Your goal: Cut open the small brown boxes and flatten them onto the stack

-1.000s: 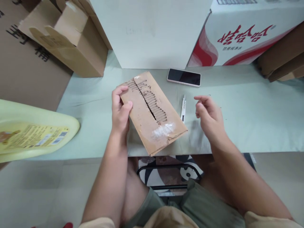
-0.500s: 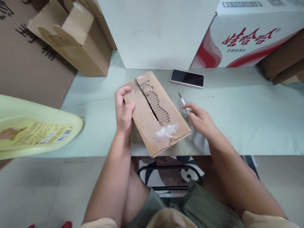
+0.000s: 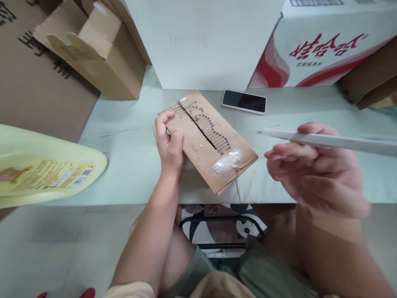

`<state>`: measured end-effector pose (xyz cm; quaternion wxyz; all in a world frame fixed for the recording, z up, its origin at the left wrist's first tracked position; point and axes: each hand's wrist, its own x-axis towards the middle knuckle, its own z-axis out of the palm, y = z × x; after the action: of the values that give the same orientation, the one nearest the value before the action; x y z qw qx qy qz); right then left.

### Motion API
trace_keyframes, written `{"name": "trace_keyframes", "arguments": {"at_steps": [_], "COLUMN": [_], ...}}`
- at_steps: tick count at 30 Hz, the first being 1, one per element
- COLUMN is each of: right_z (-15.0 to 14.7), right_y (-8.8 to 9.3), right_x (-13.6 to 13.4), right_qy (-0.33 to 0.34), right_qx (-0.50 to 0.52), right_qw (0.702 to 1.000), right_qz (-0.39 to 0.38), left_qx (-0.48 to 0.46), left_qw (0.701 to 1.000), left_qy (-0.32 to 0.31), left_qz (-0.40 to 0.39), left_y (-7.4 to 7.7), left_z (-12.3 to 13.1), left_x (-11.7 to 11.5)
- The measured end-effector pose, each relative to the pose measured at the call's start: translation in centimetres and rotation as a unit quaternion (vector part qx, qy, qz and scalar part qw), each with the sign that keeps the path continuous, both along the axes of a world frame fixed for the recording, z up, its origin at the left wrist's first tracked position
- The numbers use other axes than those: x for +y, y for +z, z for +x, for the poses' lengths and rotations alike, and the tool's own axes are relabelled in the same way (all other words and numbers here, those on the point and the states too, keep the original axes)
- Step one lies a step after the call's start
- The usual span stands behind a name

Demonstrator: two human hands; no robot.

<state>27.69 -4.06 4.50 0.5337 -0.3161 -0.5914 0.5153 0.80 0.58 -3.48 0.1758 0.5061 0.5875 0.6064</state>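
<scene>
A small brown cardboard box point(image 3: 198, 136) is tilted above the table, its top torn along a dark centre slit with bare corrugation. Clear tape is crumpled at the box's near end. My left hand point(image 3: 170, 142) grips the left edge, thumb on top and fingers round the far corner. Off to the right and raised nearer the camera, my right hand point(image 3: 319, 174) is closed on a white utility knife point(image 3: 338, 141). Its thin tip points left toward the box, apart from it. Motion blurs the knife and part of that hand.
A phone point(image 3: 244, 102) lies on the pale green tabletop point(image 3: 124, 165) beyond the box. Behind it stand a large white carton point(image 3: 204, 45) and a red-and-white carton point(image 3: 322, 54). An open brown box point(image 3: 120, 66) and a yellow bottle point(image 3: 62, 165) occupy the left.
My right hand has lifted up and right, away from the box, bringing the utility knife closer to the camera. The left hand and box have shifted slightly right, and the box has turned a little.
</scene>
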Motion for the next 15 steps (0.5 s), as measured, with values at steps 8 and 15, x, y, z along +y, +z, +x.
{"name": "trace_keyframes", "arguments": {"at_steps": [8,15], "right_z": [-0.93,-0.25], "right_y": [-0.27,-0.55], "right_x": [-0.82,-0.03], "right_qy": [-0.025,0.021], "right_qx": [0.0,-0.124], "right_qw": [0.999,0.992], "right_qz": [0.046,0.024], "left_qx": [-0.001,-0.008], "left_qw": [1.0,1.0], "left_qy": [-0.008,-0.013], "left_qz": [0.007,0.003], "left_y": [-0.07,-0.03], "left_z": [-0.29,-0.18], "left_x": [0.27,0.14]}}
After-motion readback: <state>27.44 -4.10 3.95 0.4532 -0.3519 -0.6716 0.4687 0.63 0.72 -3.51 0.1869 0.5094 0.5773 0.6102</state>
